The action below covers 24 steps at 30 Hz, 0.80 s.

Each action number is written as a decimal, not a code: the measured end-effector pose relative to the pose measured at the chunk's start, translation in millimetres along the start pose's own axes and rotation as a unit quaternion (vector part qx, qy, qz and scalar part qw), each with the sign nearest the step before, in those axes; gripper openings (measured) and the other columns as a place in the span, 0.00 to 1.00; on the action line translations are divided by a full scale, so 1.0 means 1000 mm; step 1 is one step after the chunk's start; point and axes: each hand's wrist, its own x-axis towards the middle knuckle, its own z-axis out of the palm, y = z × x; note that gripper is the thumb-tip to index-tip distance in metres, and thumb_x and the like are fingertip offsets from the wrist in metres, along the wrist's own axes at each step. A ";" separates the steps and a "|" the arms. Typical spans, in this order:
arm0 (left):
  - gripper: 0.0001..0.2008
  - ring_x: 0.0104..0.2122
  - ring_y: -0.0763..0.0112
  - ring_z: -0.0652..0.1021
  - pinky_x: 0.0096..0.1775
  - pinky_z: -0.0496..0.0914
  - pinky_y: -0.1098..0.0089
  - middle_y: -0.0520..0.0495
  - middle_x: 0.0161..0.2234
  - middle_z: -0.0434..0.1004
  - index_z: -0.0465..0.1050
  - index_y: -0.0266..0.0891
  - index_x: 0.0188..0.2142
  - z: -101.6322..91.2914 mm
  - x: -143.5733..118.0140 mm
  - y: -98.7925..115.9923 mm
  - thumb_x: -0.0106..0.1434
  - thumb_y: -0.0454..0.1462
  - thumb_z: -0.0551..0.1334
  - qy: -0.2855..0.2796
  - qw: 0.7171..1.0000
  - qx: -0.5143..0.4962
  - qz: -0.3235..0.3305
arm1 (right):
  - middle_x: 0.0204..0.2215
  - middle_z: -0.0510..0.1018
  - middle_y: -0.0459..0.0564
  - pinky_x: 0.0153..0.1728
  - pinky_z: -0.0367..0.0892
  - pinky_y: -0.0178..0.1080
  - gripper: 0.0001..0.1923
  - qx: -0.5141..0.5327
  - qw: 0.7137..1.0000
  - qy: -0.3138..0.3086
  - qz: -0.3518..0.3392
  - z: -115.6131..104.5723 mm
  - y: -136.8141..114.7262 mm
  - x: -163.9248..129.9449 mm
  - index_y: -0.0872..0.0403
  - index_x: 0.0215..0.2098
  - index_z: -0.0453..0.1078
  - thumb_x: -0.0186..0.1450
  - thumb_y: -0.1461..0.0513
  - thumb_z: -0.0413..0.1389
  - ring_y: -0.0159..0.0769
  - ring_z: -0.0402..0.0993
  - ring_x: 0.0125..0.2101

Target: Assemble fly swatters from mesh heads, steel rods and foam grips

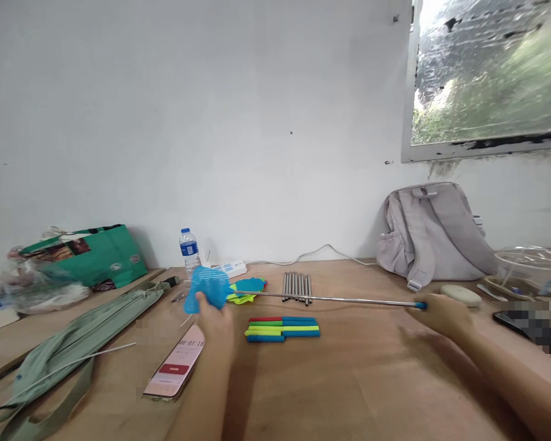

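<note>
In the head view we hold a long swatter-like piece level above the tabletop (349, 386), spanning from the left of its middle toward its right side. Our left hand (215, 318) grasps the blue ribbed head (209, 283), thumb laid across its face, while our right hand (441, 313) is closed around the blue end piece (421, 305) at the other end of the thin metal rod (349, 299). Gripping both ends probably keeps so slender a length from tipping or swinging. Toward the tabletop's back edge, short metal tubes (297, 286) lie side by side beyond the rod; nearer us sit coloured sleeves (282, 331) in neat rows, and flat coloured pieces (248, 286) are heaped just beside the blue head. We judge them sorted by kind so that each is easy to pick out between our arms. The phone (177, 367), its timer face up, rests near our left forearm, likely so it can be read at a glance. The backpack (431, 233) stands against the wall at the back edge, apparently out of the way.
</note>
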 end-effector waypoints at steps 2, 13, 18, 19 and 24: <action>0.09 0.30 0.78 0.75 0.32 0.70 0.78 0.55 0.30 0.74 0.66 0.43 0.35 0.016 -0.015 -0.016 0.63 0.41 0.50 0.037 0.999 -0.025 0.031 | 0.20 0.74 0.49 0.20 0.51 0.34 0.17 -0.013 1.000 0.009 -0.027 -0.004 -0.032 -0.001 0.50 0.21 0.71 0.55 0.50 0.47 0.40 0.70 0.24; 0.06 0.30 0.79 0.76 0.33 0.71 0.79 0.55 0.31 0.76 0.69 0.42 0.30 0.030 -0.056 -0.037 0.61 0.34 0.54 0.114 0.992 -0.050 0.005 | 0.18 0.73 0.49 0.18 0.49 0.34 0.16 0.023 0.999 -0.032 -0.020 -0.010 -0.071 -0.023 0.50 0.16 0.68 0.55 0.52 0.47 0.40 0.70 0.22; 0.06 0.34 0.76 0.76 0.37 0.71 0.76 0.51 0.32 0.77 0.71 0.42 0.33 0.035 -0.083 -0.057 0.60 0.35 0.55 0.014 0.998 -0.034 -0.048 | 0.17 0.73 0.48 0.17 0.47 0.33 0.14 0.055 0.996 -0.055 -0.047 -0.014 -0.103 -0.035 0.50 0.16 0.66 0.54 0.55 0.47 0.39 0.69 0.21; 0.06 0.34 0.75 0.76 0.38 0.71 0.75 0.51 0.32 0.77 0.70 0.42 0.34 0.034 -0.085 -0.059 0.60 0.35 0.55 0.003 0.998 -0.036 -0.044 | 0.17 0.73 0.48 0.17 0.47 0.33 0.14 0.060 0.996 -0.054 -0.044 -0.015 -0.106 -0.037 0.50 0.16 0.66 0.54 0.55 0.47 0.39 0.69 0.21; 0.05 0.32 0.76 0.77 0.36 0.71 0.76 0.52 0.30 0.77 0.70 0.41 0.31 0.031 -0.088 -0.060 0.60 0.34 0.56 0.028 0.997 -0.028 -0.059 | 0.16 0.72 0.49 0.17 0.46 0.33 0.14 0.058 0.997 -0.044 -0.029 -0.020 -0.104 -0.038 0.50 0.15 0.66 0.55 0.55 0.47 0.38 0.68 0.19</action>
